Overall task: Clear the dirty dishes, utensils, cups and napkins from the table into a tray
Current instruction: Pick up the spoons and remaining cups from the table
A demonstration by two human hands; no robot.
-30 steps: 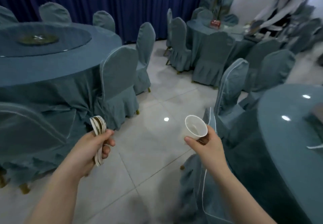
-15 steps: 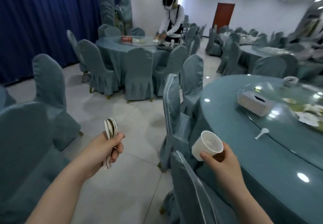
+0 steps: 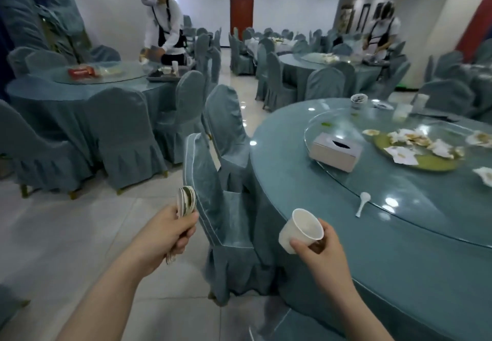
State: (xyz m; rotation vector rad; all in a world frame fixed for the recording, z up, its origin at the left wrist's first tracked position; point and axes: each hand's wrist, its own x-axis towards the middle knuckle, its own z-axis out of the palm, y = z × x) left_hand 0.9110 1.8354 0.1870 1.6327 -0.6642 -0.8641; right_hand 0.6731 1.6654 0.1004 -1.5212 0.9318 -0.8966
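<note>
Left hand (image 3: 165, 234) grips a stack of spoons (image 3: 185, 205), fingers curled round the handles, bowls sticking up, held over the floor left of the round table (image 3: 372, 247). Right hand (image 3: 320, 247) pinches a white paper cup (image 3: 302, 230) at its base, mouth tilted toward the camera, just off the table's near edge. On the table: a white spoon (image 3: 362, 202) at the glass turntable's rim, a tissue box (image 3: 336, 151) and crumpled napkins (image 3: 415, 142) on the turntable (image 3: 346, 178).
</note>
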